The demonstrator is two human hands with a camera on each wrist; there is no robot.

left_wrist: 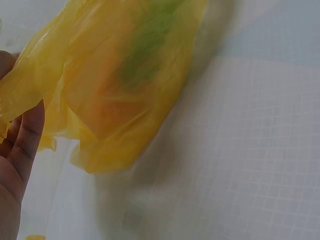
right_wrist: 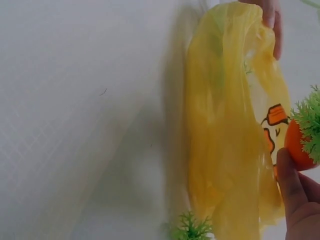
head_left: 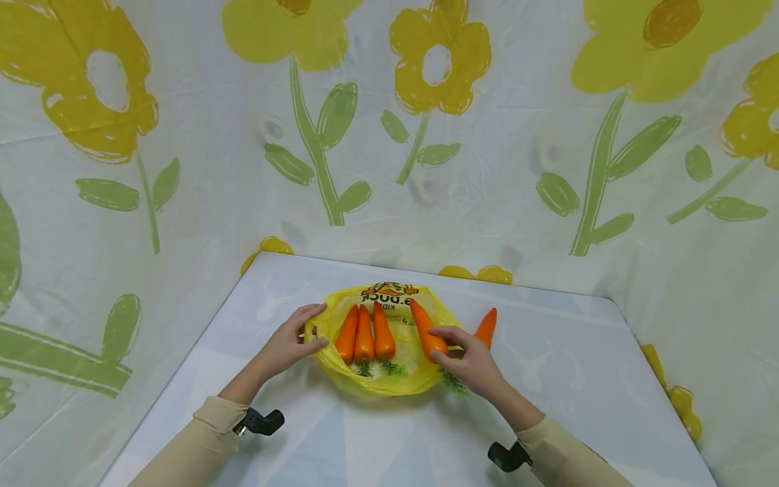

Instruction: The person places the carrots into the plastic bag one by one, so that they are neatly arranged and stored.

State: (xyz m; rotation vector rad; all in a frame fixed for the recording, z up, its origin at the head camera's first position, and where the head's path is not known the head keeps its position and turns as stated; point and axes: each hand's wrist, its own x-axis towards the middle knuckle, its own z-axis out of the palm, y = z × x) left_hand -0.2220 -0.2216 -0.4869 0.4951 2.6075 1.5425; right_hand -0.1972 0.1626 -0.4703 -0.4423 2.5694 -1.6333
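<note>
A yellow plastic bag [head_left: 389,387] with a printed duck lies with its mouth spread. Three orange toy carrots [head_left: 364,338] rest side by side in it, green leafy tops toward the person. My left hand [head_left: 295,343] pinches the bag's left rim between thumb and fingers. Over the bag's right part, my right hand [head_left: 473,363] grips another carrot [head_left: 424,328] near its thick end, tip pointing away; its leafy top [right_wrist: 311,125] shows in the right wrist view. One more carrot [head_left: 487,327] lies on the table just right of the bag, partly hidden behind the right hand.
The pale table [head_left: 566,392] has faint printed shapes and a back edge close to a hanging cloth [head_left: 487,203] with yellow flowers. Cloth also borders the left and right sides. Green leaves [head_left: 453,383] poke out below the right hand, beside the bag.
</note>
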